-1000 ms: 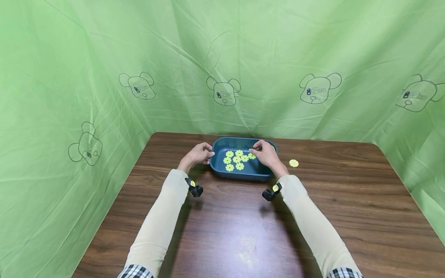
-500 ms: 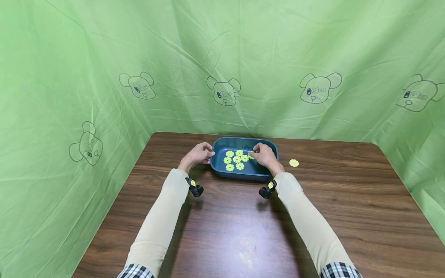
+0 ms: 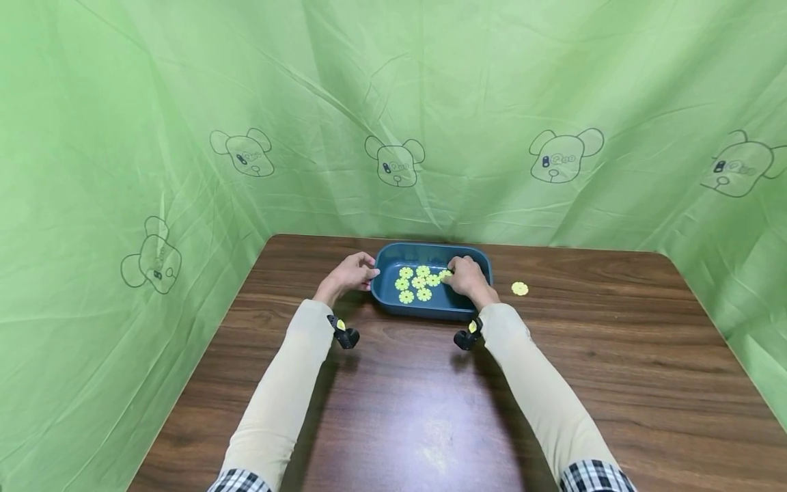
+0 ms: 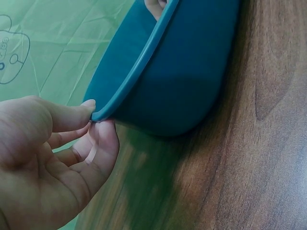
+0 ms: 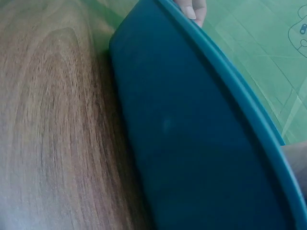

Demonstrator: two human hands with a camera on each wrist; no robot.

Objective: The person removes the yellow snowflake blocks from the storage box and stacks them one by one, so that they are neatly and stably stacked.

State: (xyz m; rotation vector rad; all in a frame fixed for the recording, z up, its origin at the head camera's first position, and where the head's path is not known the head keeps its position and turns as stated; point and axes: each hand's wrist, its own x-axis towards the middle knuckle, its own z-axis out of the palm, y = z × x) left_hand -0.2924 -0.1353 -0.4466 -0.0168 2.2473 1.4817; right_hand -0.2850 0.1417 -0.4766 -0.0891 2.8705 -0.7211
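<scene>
A: Left hand [image 3: 349,275] status?
B: Thumb and fingertips pinch the left rim of the blue basin [image 3: 424,311], which stands on the table [image 3: 399,417].
A: Right hand [image 3: 470,280] status?
B: Inside the basin, fingertips at the rightmost yellow flower [image 3: 445,274] there; whether they grip it cannot be determined. One loose flower [image 3: 519,288] lies right of the basin.

blue oblong tub [image 3: 430,311]: upright | yellow flower-shaped pieces [image 3: 420,281]: clustered inside | lone yellow piece [image 3: 520,289]: outside, right of tub
</scene>
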